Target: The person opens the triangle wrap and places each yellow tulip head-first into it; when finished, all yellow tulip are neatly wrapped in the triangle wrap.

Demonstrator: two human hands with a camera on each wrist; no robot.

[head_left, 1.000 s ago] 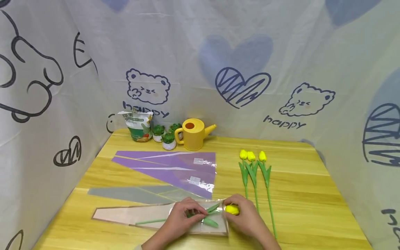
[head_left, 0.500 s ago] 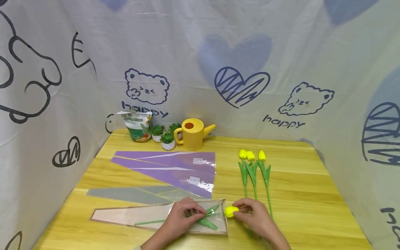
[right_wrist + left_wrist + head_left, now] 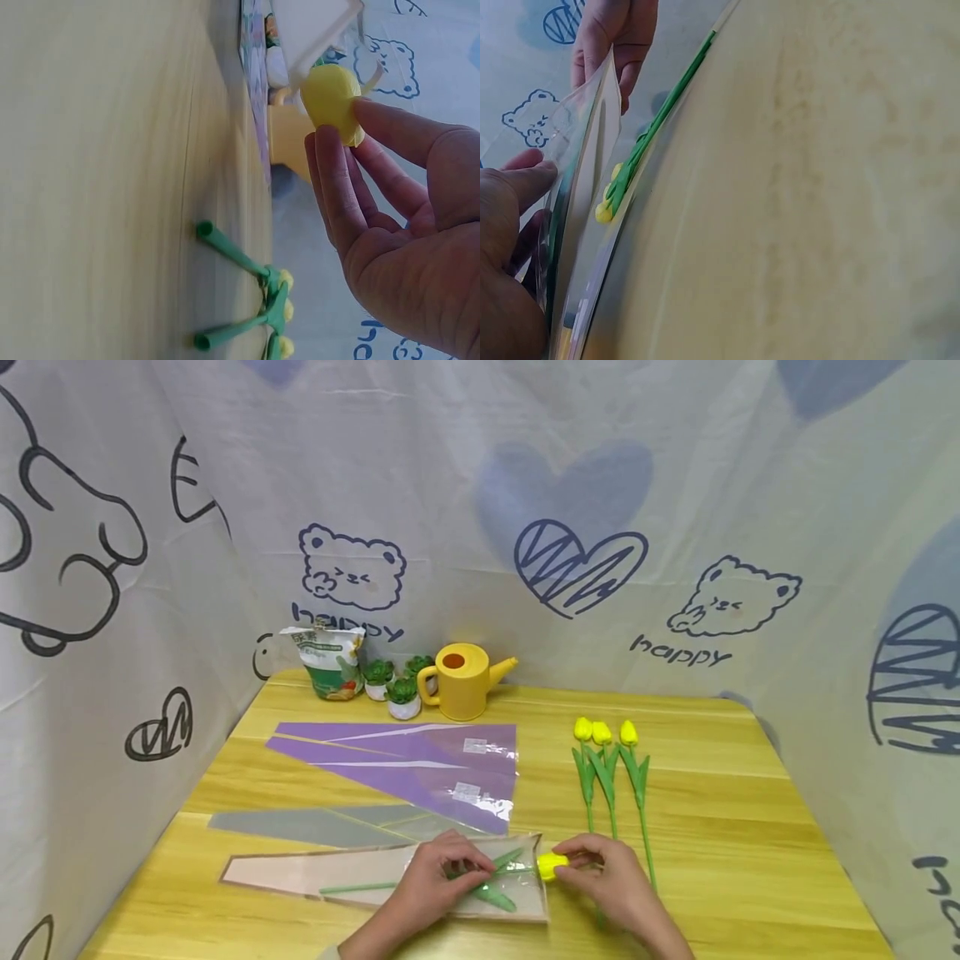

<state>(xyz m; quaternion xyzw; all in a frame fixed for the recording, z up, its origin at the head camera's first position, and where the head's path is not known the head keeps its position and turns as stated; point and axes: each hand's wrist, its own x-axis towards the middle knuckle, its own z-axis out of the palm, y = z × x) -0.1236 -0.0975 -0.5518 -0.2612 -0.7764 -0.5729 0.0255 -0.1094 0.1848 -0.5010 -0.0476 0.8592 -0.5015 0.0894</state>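
Note:
Close to the table's front lies a clear flower sleeve point(image 3: 300, 875) with a brownish border, its wide mouth to the right. A yellow tulip point(image 3: 552, 867) has its green stem and leaves inside the sleeve, while its bloom sits just outside the mouth. With thumb and fingers my left hand point(image 3: 438, 878) pinches the sleeve over the leaves; the left wrist view shows the thumb point(image 3: 532, 180) on the film. My right hand point(image 3: 611, 872) pinches the bloom between thumb and fingertips, also seen as a yellow bloom point(image 3: 330, 101) in the right wrist view.
Three yellow tulips point(image 3: 615, 785) lie to the right, partly behind the right hand. Purple sleeves point(image 3: 420, 760) and a grey sleeve point(image 3: 300, 824) lie beyond. At the back stand a yellow watering can point(image 3: 463, 685), small potted succulents point(image 3: 404, 693) and a white-green bag point(image 3: 333, 664).
My right hand has shifted its grip to the right side of the bloom, leaving more of it visible. The tulip has slid slightly left into the sleeve. The left hand stays nearly still.

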